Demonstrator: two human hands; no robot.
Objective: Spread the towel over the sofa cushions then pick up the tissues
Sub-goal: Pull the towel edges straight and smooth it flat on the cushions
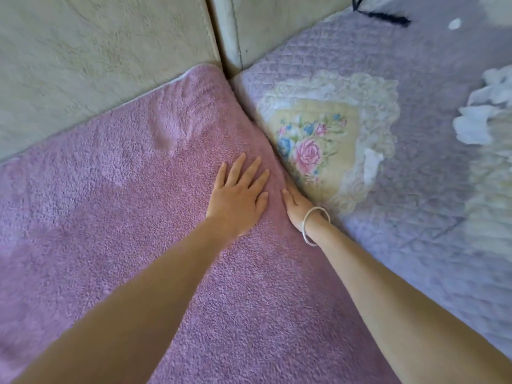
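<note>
Towel (110,217) spread flat over the near-left seat cushion, reaching the backrest (97,56) at 11 o'clock. Left hand (238,195) flat on towel at centre. Right hand (295,206) just beside at 3 o'clock, fingers tucked into the seam against the quilted cover (415,189). Tissues (484,112) on that cover, far out at 2 o'clock.

Right hand (295,205) fingers hidden in the seam beside the towel (138,217); blurred tissues (482,112) cut off at right edge.
</note>
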